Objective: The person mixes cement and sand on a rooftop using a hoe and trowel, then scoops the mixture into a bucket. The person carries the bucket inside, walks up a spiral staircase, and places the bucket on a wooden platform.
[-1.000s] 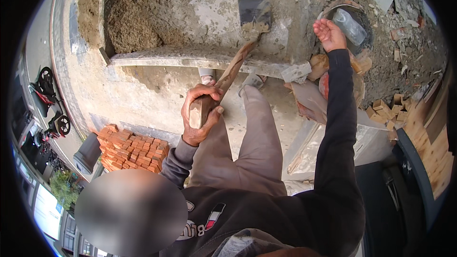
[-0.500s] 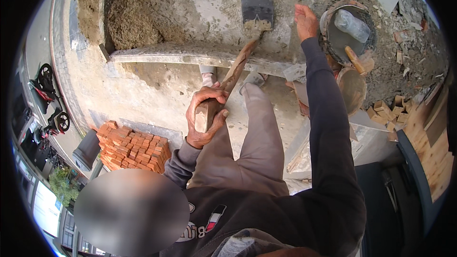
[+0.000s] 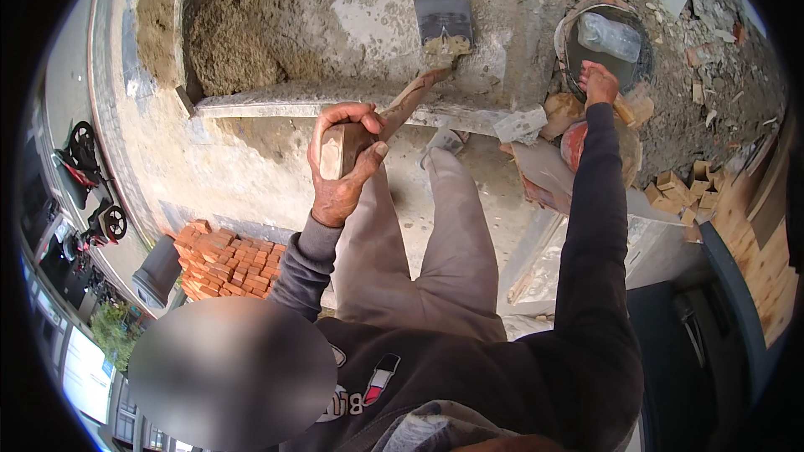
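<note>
My left hand (image 3: 345, 159) is wrapped round the thick top end of a shovel's wooden handle (image 3: 410, 103). The shovel slants away from me, its flat, dark, square blade (image 3: 445, 17) resting on the mortar-smeared bed of a mixing trough (image 3: 251, 107); grey mortar clings where blade and handle meet. My right hand (image 3: 599, 84) is over the near rim of a round bucket (image 3: 563, 54), fingers loosely curled and seemingly holding nothing. Inside the bucket, a clear plastic bottle (image 3: 609, 37) lies in greyish liquid. A wooden handle (image 3: 624, 109) shows beside my right wrist.
Wet mortar (image 3: 234, 42) is heaped at the trough's left. Red bricks (image 3: 226, 261) are stacked on the ground at left, with a motorcycle (image 3: 88, 176) beyond. Rubble (image 3: 699, 59) covers the right side, near several small wooden blocks (image 3: 687, 188). My legs stand just before the trough's near board.
My right hand has moved nearer and to the right, from beside the bucket to over its near rim. My left hand has shifted forward and slightly left with the handle's top.
</note>
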`<state>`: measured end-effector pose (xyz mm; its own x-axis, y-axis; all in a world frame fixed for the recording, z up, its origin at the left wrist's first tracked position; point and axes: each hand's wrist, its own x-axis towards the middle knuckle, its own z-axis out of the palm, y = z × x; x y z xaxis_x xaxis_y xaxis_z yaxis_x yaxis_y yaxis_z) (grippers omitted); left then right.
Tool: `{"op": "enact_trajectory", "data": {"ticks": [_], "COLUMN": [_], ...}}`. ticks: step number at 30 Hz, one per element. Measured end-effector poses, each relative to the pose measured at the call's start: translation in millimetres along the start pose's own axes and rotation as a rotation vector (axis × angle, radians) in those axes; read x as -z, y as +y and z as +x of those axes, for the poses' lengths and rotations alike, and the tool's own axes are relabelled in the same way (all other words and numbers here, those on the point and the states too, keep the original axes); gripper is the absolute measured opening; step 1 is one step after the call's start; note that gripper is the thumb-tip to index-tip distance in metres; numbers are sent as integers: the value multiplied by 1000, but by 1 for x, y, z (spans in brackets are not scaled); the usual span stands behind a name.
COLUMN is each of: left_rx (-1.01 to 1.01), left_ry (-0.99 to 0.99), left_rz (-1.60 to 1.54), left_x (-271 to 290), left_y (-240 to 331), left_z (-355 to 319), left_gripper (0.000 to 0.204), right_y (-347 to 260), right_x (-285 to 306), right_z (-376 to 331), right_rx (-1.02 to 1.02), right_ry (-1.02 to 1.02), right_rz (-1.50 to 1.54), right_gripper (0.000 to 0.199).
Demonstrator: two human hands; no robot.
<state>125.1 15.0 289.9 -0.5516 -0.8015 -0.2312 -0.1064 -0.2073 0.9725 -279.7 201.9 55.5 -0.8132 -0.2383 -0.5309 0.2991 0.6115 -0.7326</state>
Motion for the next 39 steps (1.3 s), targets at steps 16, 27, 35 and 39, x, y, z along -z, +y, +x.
{"op": "enact_trajectory", "data": {"ticks": [16,27,35,39], "left_rx": [-167,891,921,858], "left_ry": [-195,54,130,97], "left_rz": [378,-651,-893,-1080], "left_x": [-17,-46,-84,-85], "left_y": [-9,-161,-191,-186], "left_z": [220,118,140,143], "left_gripper": [56,25,21,26], "right_y": [-17,-22,-123,-109], "right_x": [6,17,-106,-133], "right_z": [28,-1,-165,-212], "right_rx": [-341,-338,133,576], "right_ry": [45,-836,-675,-579], "right_rz": [432,962,274,-92], "right_gripper": [20,23,19,34]}}
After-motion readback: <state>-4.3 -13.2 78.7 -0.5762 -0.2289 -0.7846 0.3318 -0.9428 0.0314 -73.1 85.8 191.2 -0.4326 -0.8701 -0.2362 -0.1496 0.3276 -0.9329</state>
